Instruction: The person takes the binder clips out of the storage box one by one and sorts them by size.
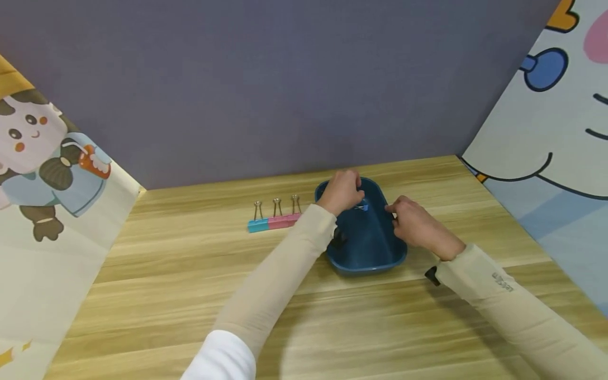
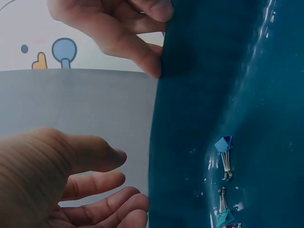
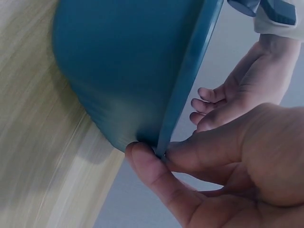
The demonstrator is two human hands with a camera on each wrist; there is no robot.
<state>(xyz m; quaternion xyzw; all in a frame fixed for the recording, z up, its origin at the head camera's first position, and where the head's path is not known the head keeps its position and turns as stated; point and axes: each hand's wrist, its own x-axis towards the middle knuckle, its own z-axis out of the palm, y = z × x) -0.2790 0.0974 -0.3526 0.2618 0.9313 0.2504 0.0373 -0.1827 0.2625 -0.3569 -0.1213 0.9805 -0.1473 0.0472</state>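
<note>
A dark blue plastic basin [image 1: 366, 248] stands on the table. My right hand [image 1: 418, 224] pinches its right rim between thumb and finger, as the right wrist view shows. My left hand [image 1: 342, 191] hovers over the basin's far part; in the left wrist view its fingers are loosely bent with nothing between them. Inside the basin lie a blue binder clip [image 2: 223, 145] and a teal binder clip [image 2: 225, 217], with a bit of pink at the frame's lower edge. Left of the basin, a blue binder clip [image 1: 258, 226] and pink binder clips [image 1: 278, 221] form a row, handles pointing away.
The wood-grain table [image 1: 180, 274] ends at a grey-purple back panel [image 1: 237, 95]. Cartoon-printed panels, a left panel [image 1: 52, 158] and a right panel [image 1: 537, 137], flank it. My left forearm crosses in front of the clip row's right end.
</note>
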